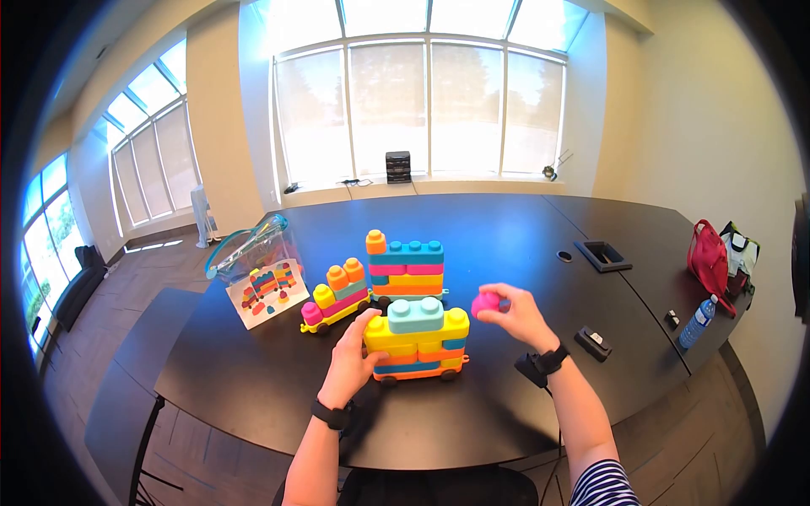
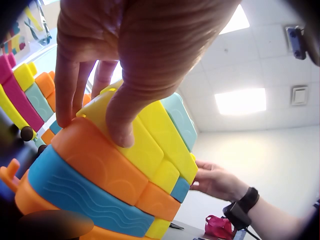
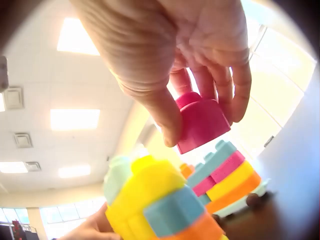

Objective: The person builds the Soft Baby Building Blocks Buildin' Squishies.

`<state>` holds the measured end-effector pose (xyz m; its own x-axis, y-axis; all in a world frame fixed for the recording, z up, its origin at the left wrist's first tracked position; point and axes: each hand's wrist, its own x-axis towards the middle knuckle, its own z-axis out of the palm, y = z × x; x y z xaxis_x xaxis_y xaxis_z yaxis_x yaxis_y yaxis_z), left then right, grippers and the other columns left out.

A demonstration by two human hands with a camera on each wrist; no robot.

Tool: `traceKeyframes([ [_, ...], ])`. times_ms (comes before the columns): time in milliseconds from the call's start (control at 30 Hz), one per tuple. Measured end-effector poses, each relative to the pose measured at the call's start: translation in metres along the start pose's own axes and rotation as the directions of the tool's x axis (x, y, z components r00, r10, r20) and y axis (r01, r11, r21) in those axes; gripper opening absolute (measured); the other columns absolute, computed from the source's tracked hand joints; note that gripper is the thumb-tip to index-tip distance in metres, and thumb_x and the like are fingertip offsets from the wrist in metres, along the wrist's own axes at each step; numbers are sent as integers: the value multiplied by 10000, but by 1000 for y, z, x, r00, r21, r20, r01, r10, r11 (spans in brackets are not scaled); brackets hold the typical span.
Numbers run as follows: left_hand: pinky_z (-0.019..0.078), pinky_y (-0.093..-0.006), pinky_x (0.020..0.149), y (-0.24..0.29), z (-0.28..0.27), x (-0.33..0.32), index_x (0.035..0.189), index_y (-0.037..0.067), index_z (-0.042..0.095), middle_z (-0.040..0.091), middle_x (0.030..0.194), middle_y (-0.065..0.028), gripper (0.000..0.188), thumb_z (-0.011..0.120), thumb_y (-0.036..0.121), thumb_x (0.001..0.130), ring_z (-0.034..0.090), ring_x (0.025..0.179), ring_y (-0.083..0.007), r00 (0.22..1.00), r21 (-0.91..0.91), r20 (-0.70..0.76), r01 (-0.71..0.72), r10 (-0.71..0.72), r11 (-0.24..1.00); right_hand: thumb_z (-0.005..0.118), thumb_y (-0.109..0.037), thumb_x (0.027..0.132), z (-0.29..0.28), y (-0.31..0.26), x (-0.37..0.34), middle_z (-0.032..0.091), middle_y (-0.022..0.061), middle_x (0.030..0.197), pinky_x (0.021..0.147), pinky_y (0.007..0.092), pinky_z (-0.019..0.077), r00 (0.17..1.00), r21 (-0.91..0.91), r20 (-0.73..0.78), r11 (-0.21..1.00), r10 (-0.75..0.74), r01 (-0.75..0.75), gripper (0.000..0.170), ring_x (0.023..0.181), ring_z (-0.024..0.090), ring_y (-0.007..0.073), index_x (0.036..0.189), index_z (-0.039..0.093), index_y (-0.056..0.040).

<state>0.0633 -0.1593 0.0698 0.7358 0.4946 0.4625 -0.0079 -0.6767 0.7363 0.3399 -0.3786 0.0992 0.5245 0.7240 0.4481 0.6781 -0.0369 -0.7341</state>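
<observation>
My left hand (image 1: 344,364) grips the left end of a wagon of stacked toy blocks (image 1: 405,350), thumb on the near side, fingers round the far side. The wagon has yellow, orange and blue blocks, with a pale teal block (image 1: 416,315) on top between yellow studs. Off its right end, my right hand (image 1: 521,319) pinches a small pink block (image 3: 204,122), stud up and apart from the wagon. Behind stands a taller block wagon (image 1: 408,270) with an orange block (image 1: 375,243) at its upper left. A low stepped block wagon (image 1: 339,298) is at the left.
A picture card (image 1: 268,295) leans on a clear bag (image 1: 261,249) at the table's left. On the right are a small black device (image 1: 593,343), a water bottle (image 1: 699,322) and a red bag (image 1: 711,266). A black socket box (image 1: 603,255) is set into the tabletop.
</observation>
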Motion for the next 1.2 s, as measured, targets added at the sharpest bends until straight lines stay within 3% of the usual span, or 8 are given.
traceKeyframes([
  [33,622,-431,987,0,1,0,1487,175,498,626,1418,-142,812,828,-72,787,656,1275,-359,1000,-4,-1,-2,2,1000,860,-167,857,-5,-16,4,752,118,1213,906,386,593,997,2,3,997,-81,81,528,1047,724,230,1346,698,-51],
  [167,623,-428,980,0,2,1,1487,175,502,628,1418,-144,807,827,-72,791,661,1267,-360,1000,-5,-2,4,-4,1000,867,-155,869,-7,-70,14,738,85,1266,987,366,558,979,43,164,992,-125,119,525,1109,698,192,1353,694,-53],
  [400,624,-425,969,-3,1,0,1490,178,501,628,1414,-143,813,831,-69,789,667,1256,-355,1000,-12,-2,12,-12,1000,886,-167,847,8,-61,28,765,82,1147,926,358,556,933,-48,329,984,-144,169,494,1054,710,208,1290,706,-42],
  [800,616,-426,971,-1,1,0,1486,172,497,637,1380,-144,817,829,-71,781,668,1238,-370,1000,7,-8,-3,3,1000,892,-130,834,16,-49,29,754,125,1141,974,373,587,924,65,360,992,-128,112,508,1048,725,212,1280,680,-13],
  [900,615,-424,970,-1,2,0,1486,171,497,637,1379,-146,814,830,-70,783,666,1240,-368,1000,-5,-10,-8,8,1000,913,-153,817,18,-44,24,743,112,1217,1007,379,576,930,179,356,984,-91,28,608,1118,714,216,1345,639,-26],
  [1000,616,-419,974,-2,2,-1,1496,174,494,632,1389,-145,821,824,-78,788,666,1244,-362,1000,-12,-1,-6,6,1000,935,-153,800,29,-18,16,705,99,1319,1077,383,541,935,144,346,989,-82,33,723,1231,662,193,1431,596,-56],
  [1033,616,-418,976,-1,2,0,1501,176,493,629,1394,-144,825,821,-83,790,665,1245,-359,1000,-14,2,-5,5,1000,966,-174,753,30,-21,10,705,93,1341,1094,391,524,930,97,366,994,17,-57,821,1263,645,202,1462,566,-69],
  [1200,616,-379,1004,4,7,9,1615,191,402,600,1457,-123,930,752,-168,831,658,1285,-273,982,-127,189,-3,27,992,972,-184,727,36,7,-9,754,86,1253,1066,377,522,940,61,333,994,67,-92,700,1181,694,205,1340,666,-38],
])
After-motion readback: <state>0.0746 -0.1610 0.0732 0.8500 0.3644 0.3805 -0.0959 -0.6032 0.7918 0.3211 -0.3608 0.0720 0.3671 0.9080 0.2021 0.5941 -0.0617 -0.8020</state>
